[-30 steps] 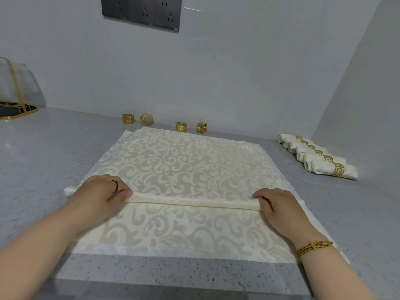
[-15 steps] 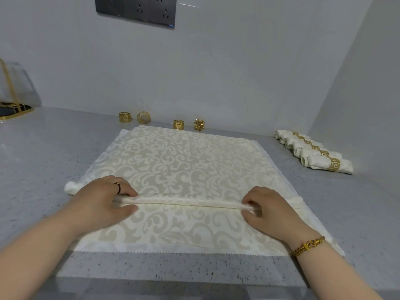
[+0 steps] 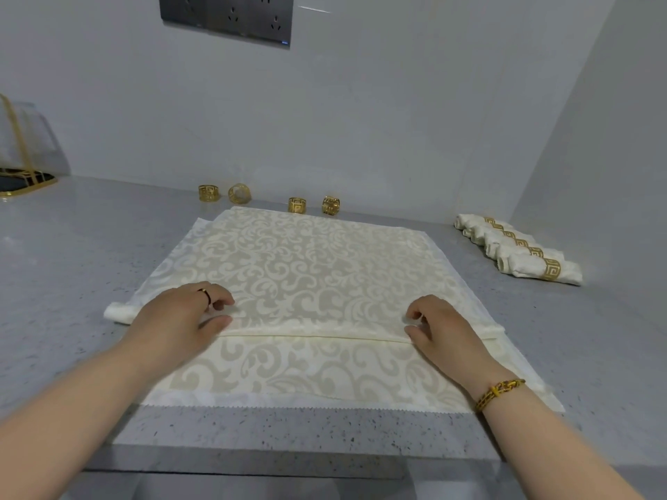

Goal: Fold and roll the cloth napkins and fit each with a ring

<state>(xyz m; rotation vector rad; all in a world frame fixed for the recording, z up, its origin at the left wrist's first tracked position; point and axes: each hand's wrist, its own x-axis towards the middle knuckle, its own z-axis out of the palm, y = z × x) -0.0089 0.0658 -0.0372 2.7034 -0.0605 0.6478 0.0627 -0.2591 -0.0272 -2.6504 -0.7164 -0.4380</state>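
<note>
Task part done: finished ringed rolls [image 3: 523, 261] lie at the tabletop's [image 3: 72, 265] right, four loose rings [image 3: 297, 205] wait by the wall, and the central napkin [image 3: 310, 268] is rolled only partway, left hand [image 3: 177, 319] and right hand [image 3: 447, 330] curled onto its roll

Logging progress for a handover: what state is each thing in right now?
napkin, partly rolled, far part flat
left hand, gripping the napkin
right hand, gripping the napkin
loose rings, empty, along the wall
finished napkins, rolled and ringed

Head camera, looking forward-down, close over countertop [image 3: 325, 433].
</note>
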